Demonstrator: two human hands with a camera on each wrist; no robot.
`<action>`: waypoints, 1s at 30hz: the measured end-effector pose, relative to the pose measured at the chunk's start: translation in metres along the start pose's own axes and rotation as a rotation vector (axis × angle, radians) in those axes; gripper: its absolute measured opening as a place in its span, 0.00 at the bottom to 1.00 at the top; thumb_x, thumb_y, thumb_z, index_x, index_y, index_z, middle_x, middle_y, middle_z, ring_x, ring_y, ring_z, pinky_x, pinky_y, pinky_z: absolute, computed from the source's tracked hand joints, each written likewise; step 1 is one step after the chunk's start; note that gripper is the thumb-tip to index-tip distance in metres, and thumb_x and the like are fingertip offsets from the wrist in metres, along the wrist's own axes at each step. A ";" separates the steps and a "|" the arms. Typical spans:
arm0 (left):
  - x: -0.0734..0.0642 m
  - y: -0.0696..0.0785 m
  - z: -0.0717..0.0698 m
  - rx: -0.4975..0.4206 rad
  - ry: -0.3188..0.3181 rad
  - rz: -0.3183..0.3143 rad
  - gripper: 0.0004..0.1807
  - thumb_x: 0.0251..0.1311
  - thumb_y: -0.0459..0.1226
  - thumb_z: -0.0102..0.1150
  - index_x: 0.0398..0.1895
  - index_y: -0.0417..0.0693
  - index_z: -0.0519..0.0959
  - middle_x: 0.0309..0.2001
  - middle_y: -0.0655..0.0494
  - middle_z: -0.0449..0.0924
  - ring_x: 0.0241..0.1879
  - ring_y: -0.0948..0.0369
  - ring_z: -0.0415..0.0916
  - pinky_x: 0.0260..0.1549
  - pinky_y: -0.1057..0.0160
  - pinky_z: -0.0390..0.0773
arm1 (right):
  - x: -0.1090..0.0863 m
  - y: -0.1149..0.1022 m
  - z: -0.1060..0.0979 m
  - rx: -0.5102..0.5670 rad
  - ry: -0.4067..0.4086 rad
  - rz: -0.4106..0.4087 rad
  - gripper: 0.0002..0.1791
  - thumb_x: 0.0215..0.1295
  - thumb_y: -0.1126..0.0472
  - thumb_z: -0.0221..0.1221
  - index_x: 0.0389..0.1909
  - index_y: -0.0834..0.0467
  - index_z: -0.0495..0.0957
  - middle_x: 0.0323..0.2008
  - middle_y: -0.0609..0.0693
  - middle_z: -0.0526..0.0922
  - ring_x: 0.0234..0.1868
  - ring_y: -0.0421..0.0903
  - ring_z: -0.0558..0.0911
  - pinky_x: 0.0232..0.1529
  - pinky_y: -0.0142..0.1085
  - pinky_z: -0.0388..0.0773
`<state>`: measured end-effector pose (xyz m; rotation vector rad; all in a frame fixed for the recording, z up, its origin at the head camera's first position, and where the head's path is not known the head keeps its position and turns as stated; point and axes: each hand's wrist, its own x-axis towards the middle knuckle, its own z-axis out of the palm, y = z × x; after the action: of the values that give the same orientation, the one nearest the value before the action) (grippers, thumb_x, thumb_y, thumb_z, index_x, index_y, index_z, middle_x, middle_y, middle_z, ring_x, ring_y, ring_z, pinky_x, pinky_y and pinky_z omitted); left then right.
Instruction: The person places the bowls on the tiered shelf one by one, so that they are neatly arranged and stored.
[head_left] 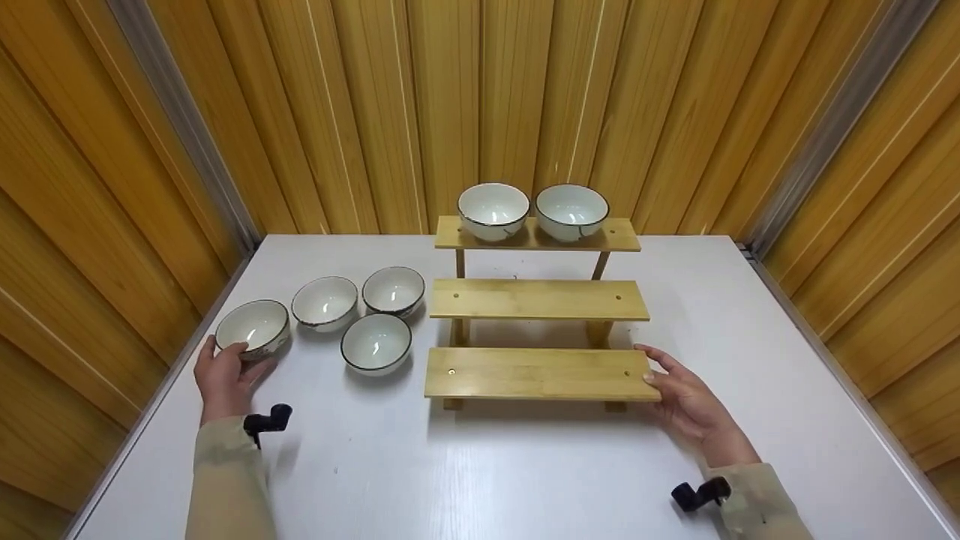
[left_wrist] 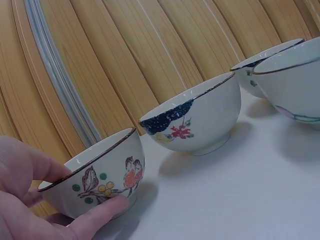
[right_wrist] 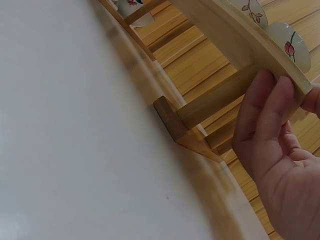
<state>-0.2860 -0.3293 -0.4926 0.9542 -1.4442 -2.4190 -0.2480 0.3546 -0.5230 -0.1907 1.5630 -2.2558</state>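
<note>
My left hand [head_left: 225,375] grips the leftmost bowl [left_wrist: 107,172] by its near left side, fingers over the rim and thumb low on the outer wall. This white bowl has a brown rim and painted branches, berries and a flower bud. To its right stand three more bowls: one with a dark blue patch and red flower [left_wrist: 200,117], one farther back [head_left: 394,291] and one nearer the front [head_left: 376,343]. My right hand [head_left: 694,405] holds the right end of the lowest board of a three-tier wooden stand [head_left: 540,373], thumb on top and fingers underneath.
Two white bowls sit side by side on the stand's top board, a left one [head_left: 493,212] and a right one [head_left: 572,212]. The white table [head_left: 360,480] is bordered by wood-patterned panels [head_left: 360,112] at the back and both sides.
</note>
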 end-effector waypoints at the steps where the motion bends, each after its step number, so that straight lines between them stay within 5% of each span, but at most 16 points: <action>1: 0.000 0.000 0.000 -0.008 0.001 0.001 0.44 0.75 0.32 0.41 0.84 0.71 0.33 0.85 0.54 0.28 0.79 0.52 0.54 0.69 0.52 0.74 | 0.000 0.000 0.000 0.000 -0.002 0.001 0.25 0.79 0.69 0.47 0.70 0.46 0.64 0.59 0.43 0.79 0.43 0.37 0.82 0.36 0.23 0.81; 18: -0.006 0.000 -0.009 -0.104 -0.005 -0.012 0.45 0.73 0.28 0.44 0.83 0.75 0.42 0.85 0.56 0.31 0.80 0.52 0.49 0.66 0.54 0.75 | 0.000 -0.001 0.000 0.064 -0.069 -0.021 0.24 0.80 0.72 0.43 0.68 0.46 0.66 0.59 0.44 0.80 0.48 0.38 0.83 0.41 0.26 0.84; 30: -0.031 0.020 -0.013 -0.069 -0.035 0.022 0.45 0.71 0.26 0.51 0.81 0.75 0.52 0.85 0.60 0.36 0.77 0.51 0.56 0.55 0.56 0.85 | 0.001 0.000 -0.001 0.033 -0.043 -0.009 0.24 0.80 0.70 0.45 0.69 0.45 0.65 0.58 0.43 0.80 0.44 0.38 0.83 0.37 0.24 0.82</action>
<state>-0.2581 -0.3353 -0.4665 0.8806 -1.3653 -2.4647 -0.2489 0.3551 -0.5233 -0.2363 1.5056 -2.2676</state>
